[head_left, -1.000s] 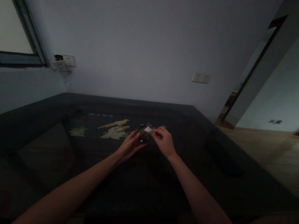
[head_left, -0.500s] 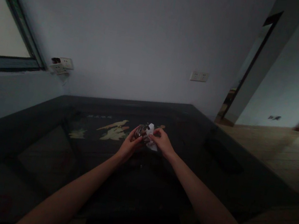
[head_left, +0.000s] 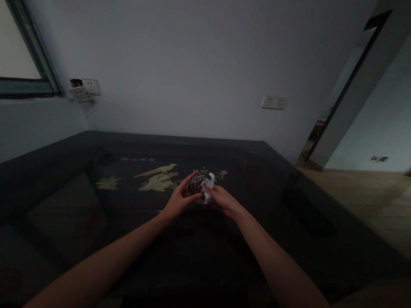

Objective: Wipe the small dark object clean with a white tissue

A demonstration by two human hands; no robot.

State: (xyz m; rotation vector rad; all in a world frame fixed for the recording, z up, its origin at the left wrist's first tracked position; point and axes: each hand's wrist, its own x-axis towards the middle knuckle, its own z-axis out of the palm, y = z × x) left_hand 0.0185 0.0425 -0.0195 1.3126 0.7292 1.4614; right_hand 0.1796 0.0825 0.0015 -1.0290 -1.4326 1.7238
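Left hand grips dark, glossy, rounded object; right hand pinches white, thin, tissue-like sheet against it. Object: probably rigid, slippery; best cradled around sides. Sheet: likely limp.

The left arm comes up from the bottom left, and the right arm from the bottom right. Near the middle, the left hand curves like a cup. The right hand pinches close beside it.
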